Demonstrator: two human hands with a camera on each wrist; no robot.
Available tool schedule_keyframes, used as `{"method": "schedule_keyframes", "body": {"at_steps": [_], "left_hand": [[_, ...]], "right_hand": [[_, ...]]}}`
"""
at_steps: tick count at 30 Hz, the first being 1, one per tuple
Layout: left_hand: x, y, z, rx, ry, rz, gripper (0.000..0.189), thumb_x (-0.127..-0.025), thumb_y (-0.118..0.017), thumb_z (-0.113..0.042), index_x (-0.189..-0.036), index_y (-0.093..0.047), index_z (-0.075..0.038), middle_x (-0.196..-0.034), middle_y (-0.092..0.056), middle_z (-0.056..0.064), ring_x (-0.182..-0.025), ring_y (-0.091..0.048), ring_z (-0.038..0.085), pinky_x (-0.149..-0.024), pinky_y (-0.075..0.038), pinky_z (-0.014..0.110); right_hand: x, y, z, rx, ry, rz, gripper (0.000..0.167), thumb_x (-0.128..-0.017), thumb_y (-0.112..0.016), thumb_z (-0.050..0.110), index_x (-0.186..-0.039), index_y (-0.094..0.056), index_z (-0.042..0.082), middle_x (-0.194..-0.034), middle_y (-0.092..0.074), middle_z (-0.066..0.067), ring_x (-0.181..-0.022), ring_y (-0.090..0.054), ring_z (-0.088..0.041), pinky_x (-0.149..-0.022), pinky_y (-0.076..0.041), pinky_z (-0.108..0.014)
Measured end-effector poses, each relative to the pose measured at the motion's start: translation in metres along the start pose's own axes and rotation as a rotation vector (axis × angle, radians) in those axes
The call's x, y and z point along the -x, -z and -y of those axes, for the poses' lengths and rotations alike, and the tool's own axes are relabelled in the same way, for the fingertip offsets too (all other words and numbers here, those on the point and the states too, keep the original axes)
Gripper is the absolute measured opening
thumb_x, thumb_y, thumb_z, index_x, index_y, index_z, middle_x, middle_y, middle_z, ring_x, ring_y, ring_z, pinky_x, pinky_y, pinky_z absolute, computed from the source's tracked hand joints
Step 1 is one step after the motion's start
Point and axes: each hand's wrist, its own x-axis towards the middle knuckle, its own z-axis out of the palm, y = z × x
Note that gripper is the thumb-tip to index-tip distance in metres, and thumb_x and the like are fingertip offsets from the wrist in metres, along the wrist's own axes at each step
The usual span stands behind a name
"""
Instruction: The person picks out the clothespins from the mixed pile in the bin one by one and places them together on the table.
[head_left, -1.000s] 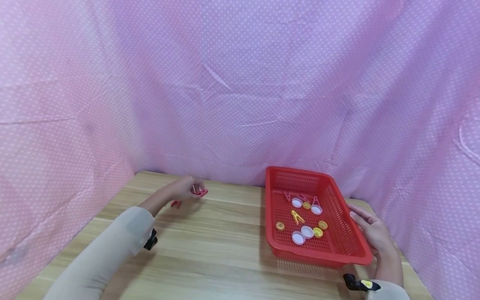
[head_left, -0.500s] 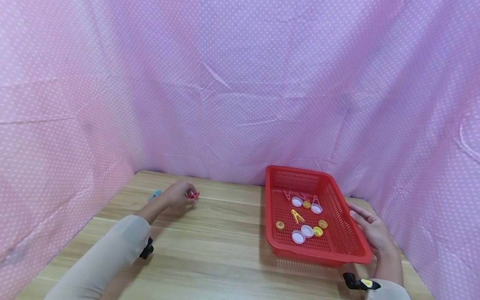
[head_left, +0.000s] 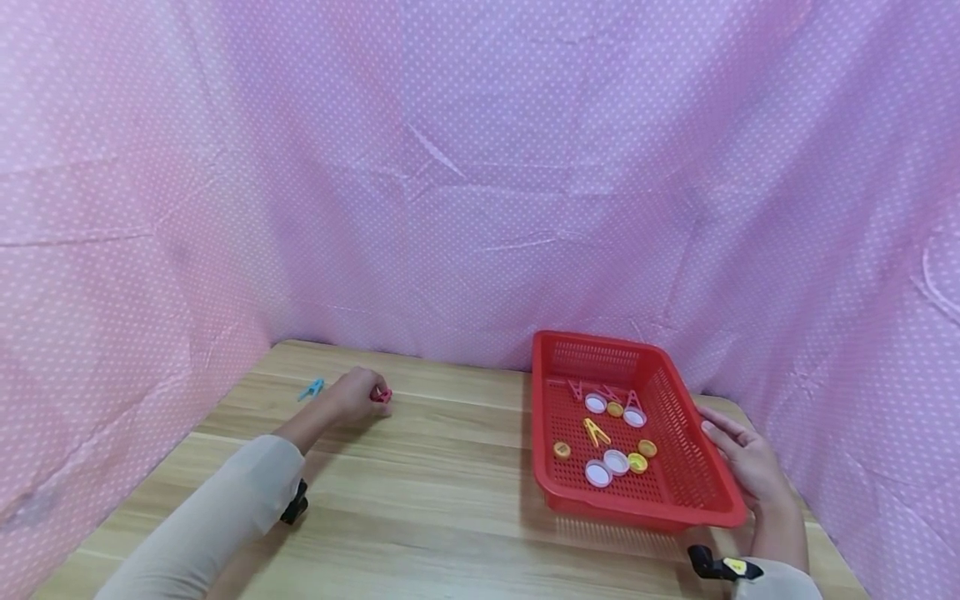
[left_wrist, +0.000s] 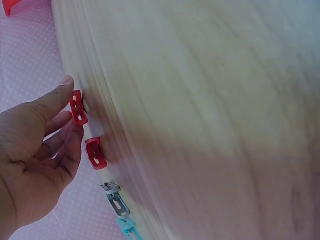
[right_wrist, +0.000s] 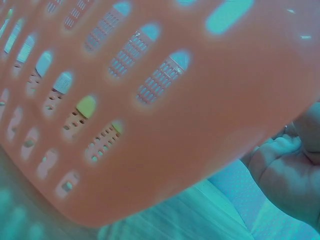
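Note:
My left hand (head_left: 356, 394) pinches a red clothespin (left_wrist: 78, 108) between thumb and fingers, low over the table's left part. Beside it in the left wrist view are a second red clothespin (left_wrist: 95, 153), a grey clothespin (left_wrist: 116, 200) and a light-blue clothespin (left_wrist: 128, 226). At the right, my right hand (head_left: 752, 462) holds the side of a red plastic basket (head_left: 540, 433), its fingertips right at the rim. Inside the basket lie several white and yellow bottle caps (head_left: 616, 462), a yellow clothespin (head_left: 596, 432) and some red clothespins (head_left: 576, 390).
The wooden table (head_left: 420, 467) spans the view beneath both hands. A pink dotted cloth (head_left: 450, 208) hangs behind its back edge and along both sides. The basket's slotted wall fills most of the right wrist view.
My left hand has moved left and slightly nearer with the red clothespin. The light-blue clothespin behind the wrist has come into sight. My right hand and the basket have stayed put.

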Motion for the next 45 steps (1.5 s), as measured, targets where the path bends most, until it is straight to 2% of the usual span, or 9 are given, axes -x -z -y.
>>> {"method": "schedule_keyframes", "body": {"at_steps": [10,15,19,23,25,29,32,39,45], "left_hand": [[0.0,-0.002,0.002,-0.022,0.023,-0.019,0.023,-0.084,-0.086,-0.025,-0.085,-0.068,-0.011,-0.079,-0.062,-0.001,-0.074,-0.056,0.015,-0.068,-0.047,0.032],[-0.001,0.003,0.001,-0.005,0.015,-0.036,0.029,-0.084,-0.086,-0.023,-0.098,-0.072,-0.002,-0.082,-0.064,0.001,-0.075,-0.058,0.016,-0.07,-0.051,0.035],[-0.005,0.011,-0.009,0.02,-0.004,-0.027,0.039,-0.089,-0.082,-0.021,-0.113,-0.069,0.006,-0.082,-0.067,0.004,-0.07,-0.062,0.016,-0.072,-0.055,0.04],[-0.019,0.013,-0.03,0.045,-0.046,0.008,0.042,-0.095,-0.076,-0.026,-0.122,-0.067,0.005,-0.09,-0.07,0.006,-0.064,-0.066,0.017,-0.067,-0.058,0.038],[-0.028,0.011,-0.042,0.036,-0.098,0.006,0.04,-0.096,-0.074,-0.028,-0.121,-0.067,0.002,-0.095,-0.071,0.008,-0.069,-0.068,0.019,-0.068,-0.058,0.037],[-0.047,0.004,-0.071,-0.022,-0.221,-0.019,0.034,-0.096,-0.074,-0.027,-0.117,-0.07,0.0,-0.1,-0.073,0.009,-0.089,-0.068,0.02,-0.083,-0.057,0.039],[-0.057,0.003,-0.095,-0.035,-0.269,-0.009,0.031,-0.096,-0.074,-0.027,-0.115,-0.072,-0.002,-0.1,-0.073,0.007,-0.092,-0.068,0.022,-0.084,-0.057,0.04],[-0.081,0.002,-0.147,-0.083,-0.388,-0.017,0.028,-0.096,-0.073,-0.029,-0.112,-0.073,-0.007,-0.093,-0.07,0.0,-0.085,-0.064,0.013,-0.08,-0.054,0.032],[-0.099,-0.004,-0.189,-0.08,-0.487,-0.006,0.018,-0.097,-0.073,-0.027,-0.1,-0.073,-0.009,-0.084,-0.068,-0.001,-0.075,-0.061,0.011,-0.071,-0.052,0.028]], "right_hand": [[0.0,0.001,0.0,-0.048,0.035,0.018,0.035,-0.104,-0.062,0.022,-0.137,-0.067,0.031,-0.102,-0.075,0.01,-0.086,-0.075,-0.015,-0.071,-0.061,-0.034],[0.0,0.001,0.002,-0.013,0.01,0.007,0.037,-0.103,-0.063,0.027,-0.14,-0.064,0.032,-0.102,-0.075,0.012,-0.086,-0.074,-0.015,-0.072,-0.062,-0.035],[-0.001,0.002,0.003,0.012,-0.001,-0.002,0.04,-0.102,-0.064,0.03,-0.142,-0.063,0.033,-0.101,-0.075,0.013,-0.085,-0.074,-0.015,-0.072,-0.062,-0.035],[-0.001,0.002,0.003,-0.008,0.015,0.005,0.039,-0.102,-0.064,0.027,-0.141,-0.064,0.03,-0.102,-0.075,0.012,-0.086,-0.075,-0.016,-0.072,-0.062,-0.035],[-0.001,0.002,0.003,-0.017,0.022,0.009,0.038,-0.103,-0.064,0.026,-0.141,-0.064,0.029,-0.102,-0.075,0.012,-0.086,-0.075,-0.015,-0.072,-0.062,-0.035],[-0.001,0.002,0.001,-0.014,0.021,0.011,0.038,-0.103,-0.063,0.026,-0.14,-0.064,0.03,-0.102,-0.075,0.012,-0.086,-0.075,-0.015,-0.071,-0.062,-0.035],[-0.001,0.002,0.0,-0.016,0.015,0.015,0.036,-0.103,-0.063,0.026,-0.139,-0.065,0.032,-0.102,-0.075,0.011,-0.085,-0.075,-0.015,-0.071,-0.062,-0.035],[-0.001,0.002,-0.001,-0.026,0.018,0.019,0.036,-0.103,-0.062,0.025,-0.139,-0.065,0.03,-0.102,-0.075,0.01,-0.085,-0.075,-0.015,-0.071,-0.062,-0.035],[0.0,0.001,0.0,-0.018,0.024,0.018,0.035,-0.103,-0.062,0.025,-0.138,-0.066,0.031,-0.101,-0.075,0.01,-0.085,-0.075,-0.016,-0.071,-0.062,-0.036]]}}
